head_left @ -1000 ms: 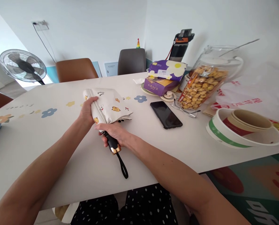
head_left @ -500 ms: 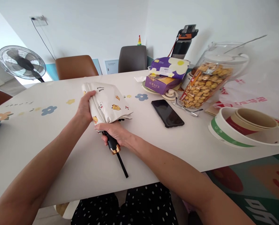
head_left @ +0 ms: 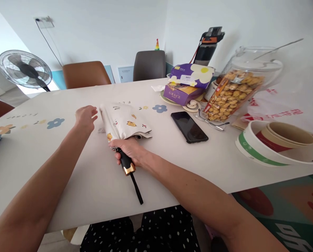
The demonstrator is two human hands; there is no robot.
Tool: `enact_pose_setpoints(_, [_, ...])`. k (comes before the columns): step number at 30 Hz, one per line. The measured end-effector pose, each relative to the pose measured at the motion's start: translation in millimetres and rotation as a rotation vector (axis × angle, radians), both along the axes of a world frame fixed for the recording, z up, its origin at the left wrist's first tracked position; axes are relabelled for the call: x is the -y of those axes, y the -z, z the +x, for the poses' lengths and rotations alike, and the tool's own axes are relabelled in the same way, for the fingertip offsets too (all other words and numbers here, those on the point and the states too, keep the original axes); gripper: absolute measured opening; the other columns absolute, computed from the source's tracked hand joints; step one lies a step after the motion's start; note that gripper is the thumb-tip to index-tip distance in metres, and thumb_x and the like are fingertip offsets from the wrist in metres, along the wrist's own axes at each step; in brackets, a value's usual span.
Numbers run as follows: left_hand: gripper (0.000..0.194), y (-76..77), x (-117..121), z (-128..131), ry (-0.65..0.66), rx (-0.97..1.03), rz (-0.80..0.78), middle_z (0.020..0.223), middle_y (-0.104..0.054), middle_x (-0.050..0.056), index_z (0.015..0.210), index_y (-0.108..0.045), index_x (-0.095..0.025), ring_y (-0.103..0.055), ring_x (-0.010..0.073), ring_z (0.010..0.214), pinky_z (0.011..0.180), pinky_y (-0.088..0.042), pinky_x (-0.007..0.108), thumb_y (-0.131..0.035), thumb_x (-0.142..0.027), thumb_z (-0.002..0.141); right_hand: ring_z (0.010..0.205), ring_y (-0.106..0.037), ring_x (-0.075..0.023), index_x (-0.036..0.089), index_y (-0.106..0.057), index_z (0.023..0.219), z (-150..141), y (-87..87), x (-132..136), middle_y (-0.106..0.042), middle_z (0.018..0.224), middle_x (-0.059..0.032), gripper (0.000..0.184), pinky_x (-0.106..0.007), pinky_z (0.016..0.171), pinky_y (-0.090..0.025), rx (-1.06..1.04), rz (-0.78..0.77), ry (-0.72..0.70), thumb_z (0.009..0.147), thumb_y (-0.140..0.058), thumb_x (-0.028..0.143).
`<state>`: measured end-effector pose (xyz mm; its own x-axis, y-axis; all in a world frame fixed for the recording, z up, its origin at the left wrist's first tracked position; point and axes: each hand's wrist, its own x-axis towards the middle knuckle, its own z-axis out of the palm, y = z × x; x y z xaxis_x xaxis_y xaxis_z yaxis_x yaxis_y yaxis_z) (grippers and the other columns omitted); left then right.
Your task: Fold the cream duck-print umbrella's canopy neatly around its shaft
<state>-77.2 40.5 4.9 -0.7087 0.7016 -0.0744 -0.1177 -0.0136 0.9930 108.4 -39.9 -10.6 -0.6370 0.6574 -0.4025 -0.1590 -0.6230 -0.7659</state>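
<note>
Your left hand [head_left: 85, 118] has come off the folded umbrella [head_left: 126, 121] since the earlier frame and now sits apart from it, just to its left, with its fingers loosely curled and open, holding nothing. Your right hand [head_left: 128, 148] has its fingers closed around the umbrella where the pale duck-print cloth meets the black handle [head_left: 124, 160]. You have the umbrella over the counter [head_left: 101, 189], its strap [head_left: 136, 189] pointing towards you, with the phone [head_left: 189, 127] lying to its right.
</note>
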Motion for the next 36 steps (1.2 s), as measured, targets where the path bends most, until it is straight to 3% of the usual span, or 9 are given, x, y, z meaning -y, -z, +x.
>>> enact_pose_setpoints(5, [0.02, -16.6, 10.8, 21.4, 0.107, -0.328, 0.114, 0.091, -0.059, 0.004, 0.081, -0.055, -0.018, -0.056, 0.0145, 0.085, 0.075, -0.047, 0.03, -0.056, -0.015, 0.061, 0.034, -0.043, -0.0081, 0.016, -0.048, 0.07, 2.7, -4.6, -7.2, -0.045, 0.05, 0.0046, 0.012, -0.023, 0.03, -0.043, 0.034, 0.056, 0.191, 0.073, -0.059, 0.018])
enact_pose_setpoints(10, [0.02, -26.4, 30.6, 60.9, 0.285, -0.679, 0.138, 0.095, -0.061, 0.004, 0.088, -0.057, -0.019, -0.056, 0.0173, 0.091, 0.081, -0.045, 0.033, -0.054, -0.02, 0.068, 0.038, -0.045, -0.0073, 0.015, -0.049, 0.074, 3.0, -0.5, -10.3, -0.047, 0.056, 0.0038, 0.01, -0.024, 0.033, -0.047, -0.001, -0.04, 0.151, 0.072, -0.058, 0.013])
enact_pose_setpoints(16, [0.02, -20.1, 57.5, 113.1, 0.622, -1.186, 0.081, 0.103, -0.06, 0.001, 0.092, -0.058, -0.022, -0.049, 0.0201, 0.103, 0.087, -0.04, 0.034, -0.05, -0.026, 0.074, 0.036, -0.044, -0.0086, 0.016, -0.046, 0.074, 0.3, 1.5, -10.3, -0.044, 0.05, 0.0043, 0.006, -0.025, 0.03, -0.045, 0.006, -0.041, 0.116, 0.08, -0.046, 0.016])
enact_pose_setpoints(21, [0.029, -15.7, 57.0, 124.2, 0.725, -1.397, -0.073, 0.105, -0.059, 0.003, 0.098, -0.058, -0.022, -0.046, 0.0228, 0.105, 0.083, -0.041, 0.033, -0.053, -0.026, 0.07, 0.034, -0.044, -0.0105, 0.018, -0.044, 0.08, -0.7, 0.8, -8.3, -0.044, 0.048, 0.0038, 0.011, -0.028, 0.03, -0.045, 0.006, -0.028, 0.123, 0.086, -0.038, 0.025])
enact_pose_setpoints(26, [0.03, -19.5, 53.6, 120.6, 0.732, -1.574, -0.17, 0.101, -0.06, 0.005, 0.098, -0.061, -0.023, -0.047, 0.024, 0.102, 0.073, -0.042, 0.033, -0.051, -0.023, 0.07, 0.035, -0.046, -0.0114, 0.018, -0.043, 0.079, -1.1, 1.2, -4.2, -0.045, 0.05, 0.0033, 0.009, -0.029, 0.032, -0.045, 0.015, 0.0, 0.11, 0.084, -0.044, 0.025])
enact_pose_setpoints(30, [0.018, -19.2, 54.1, 121.5, 0.72, -1.676, -0.196, 0.094, -0.062, 0.005, 0.08, -0.064, -0.023, -0.05, 0.0238, 0.094, 0.059, -0.038, 0.031, -0.047, -0.021, 0.073, 0.034, -0.046, -0.0118, 0.018, -0.041, 0.075, -1.4, 0.0, -3.7, -0.044, 0.047, 0.0037, 0.011, -0.028, 0.031, -0.044, 0.042, 0.009, 0.096, 0.084, -0.045, 0.024])
enact_pose_setpoints(33, [0.021, -15.8, 54.7, 122.7, 0.634, -1.696, -0.208, 0.084, -0.061, 0.005, 0.067, -0.06, -0.021, -0.053, 0.0216, 0.082, 0.052, -0.032, 0.029, -0.042, -0.022, 0.078, 0.033, -0.045, -0.012, 0.018, -0.042, 0.073, -1.0, -1.0, -4.9, -0.043, 0.043, 0.004, 0.011, -0.029, 0.031, -0.044, 0.053, 0.027, 0.077, 0.082, -0.045, 0.021])
enact_pose_setpoints(36, [0.025, -14.1, 56.4, 122.2, 0.52, -1.64, -0.188, 0.08, -0.06, 0.004, 0.073, -0.057, -0.02, -0.054, 0.0178, 0.068, 0.051, -0.029, 0.029, -0.035, -0.023, 0.084, 0.032, -0.045, -0.0116, 0.017, -0.043, 0.069, -0.7, -1.5, -5.8, -0.043, 0.042, 0.0033, 0.011, -0.028, 0.031, -0.044, 0.075, 0.031, 0.075, 0.08, -0.043, 0.014])
